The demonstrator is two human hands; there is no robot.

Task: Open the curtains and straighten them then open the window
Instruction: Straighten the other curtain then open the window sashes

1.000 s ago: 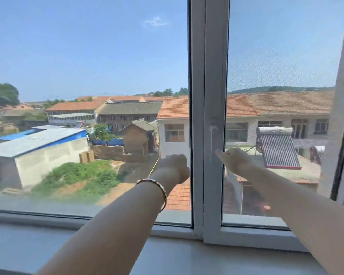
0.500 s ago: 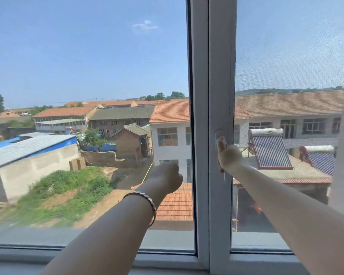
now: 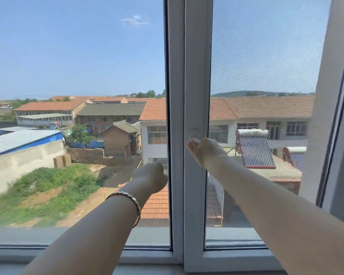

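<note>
- The window point(image 3: 195, 96) fills the view straight ahead of us, its white sash upright standing between the two panes, with a small latch point(image 3: 194, 134) set in it at about the height of our hands.
- Our right hand point(image 3: 206, 150) is closed around that latch from below, the grip curled tight on it, thumb side pointing left.
- Our left hand point(image 3: 150, 176) is balled into a loose fist against the edge of the frame just left of the upright; whether it actually clasps anything we cannot tell.
- We judge the sash stiff and rigid, running in a track, so it should slide rather than swing, and it may stick before it gives. The latch is the best place to hold, with the frame edge as a second push point; the glass is fragile and should not be pushed.
- A bracelet point(image 3: 130, 201) sits on our left wrist.
- No curtain shows here; the sill point(image 3: 48, 253) runs below, rooftops beyond.
</note>
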